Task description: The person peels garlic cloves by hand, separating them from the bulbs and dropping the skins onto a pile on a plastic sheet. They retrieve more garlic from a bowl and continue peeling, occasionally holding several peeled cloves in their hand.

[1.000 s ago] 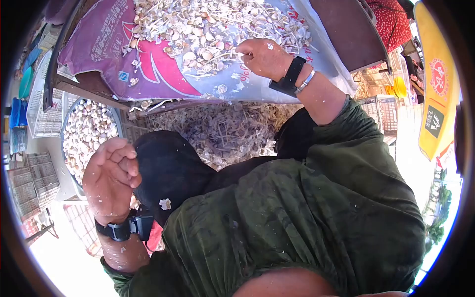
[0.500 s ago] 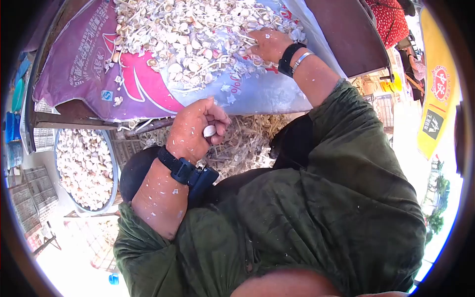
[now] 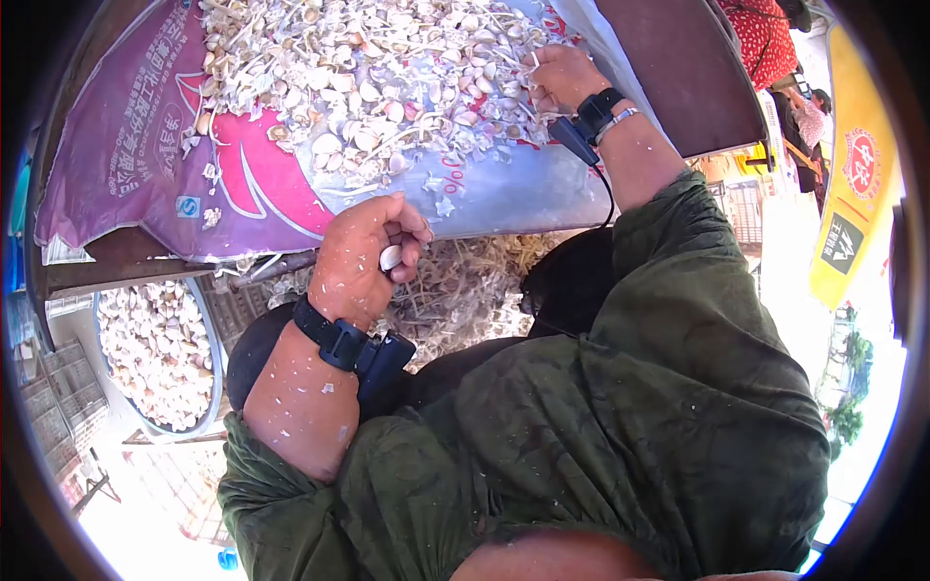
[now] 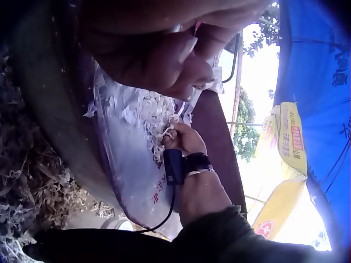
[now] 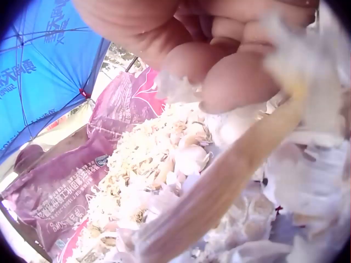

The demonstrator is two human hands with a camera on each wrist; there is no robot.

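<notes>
Presently: my left grip, curled round one garlic clove, by the near edge of the sack; my right grip, curled, far right on the garlic heap, pinch unclear. Light touch advised: sift stalks aside.

From my end, the curled fingers of the left grip cover part of a garlic clove; the left wrist view crops that grip at the top and leaves it dark. I can't tell whether the right grip pinches anything: its fingertips are too small from overhead, and close up a stalk blurs across the heap. The heap runs out of the far edge, the tabletop hides the tub's far rim, and someone's red dotted garment is cut off, far right.
</notes>
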